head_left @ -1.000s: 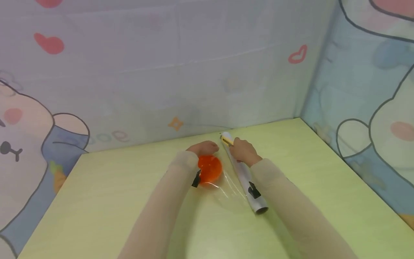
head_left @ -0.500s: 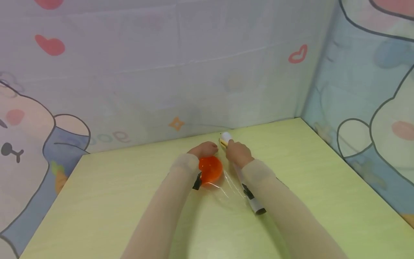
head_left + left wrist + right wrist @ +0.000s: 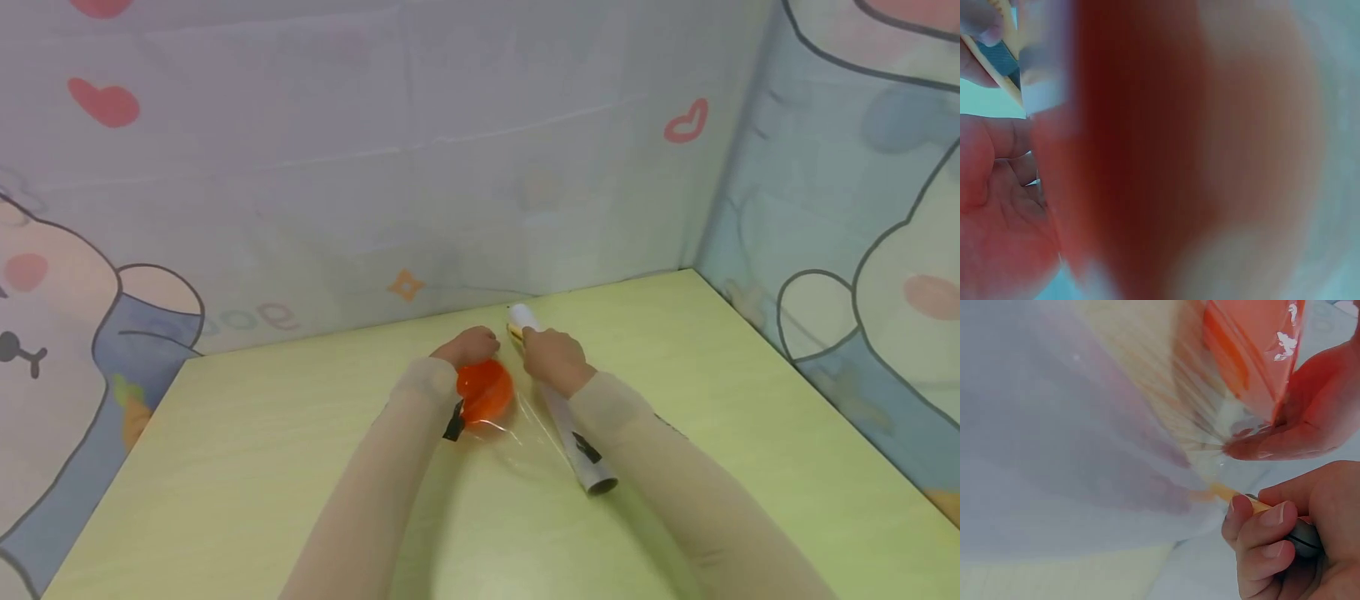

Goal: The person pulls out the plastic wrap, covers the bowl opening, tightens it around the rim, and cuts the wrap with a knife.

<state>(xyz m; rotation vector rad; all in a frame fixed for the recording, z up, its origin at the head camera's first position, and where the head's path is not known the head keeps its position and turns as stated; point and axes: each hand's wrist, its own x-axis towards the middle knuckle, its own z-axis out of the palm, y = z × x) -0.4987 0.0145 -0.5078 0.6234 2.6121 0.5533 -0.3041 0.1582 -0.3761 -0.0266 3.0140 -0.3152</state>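
My right hand (image 3: 557, 358) grips a yellow utility knife (image 3: 515, 332), its front end beside the far part of a roll of cling film (image 3: 558, 412). In the right wrist view the knife's tip (image 3: 1219, 489) is at the film's edge, and the fingers curl round its handle. Left of the roll sits a translucent orange-red bowl (image 3: 486, 393), with clear film (image 3: 536, 429) stretched from it to the roll. My left hand (image 3: 472, 344) is at the bowl's far side; its fingertips pinch the gathered film (image 3: 1210, 440) where creases meet. The blurred bowl (image 3: 1141, 156) fills most of the left wrist view.
The pale yellow-green table (image 3: 262, 433) reaches back to a printed cloth wall (image 3: 315, 208). A second cloth wall (image 3: 825, 225) stands along the right edge. The roll's hollow near end (image 3: 602, 486) points toward me.
My right hand has shifted slightly left with the utility knife, toward the left hand, most of it in the first half second. The left hand and bowl stay nearly in place.
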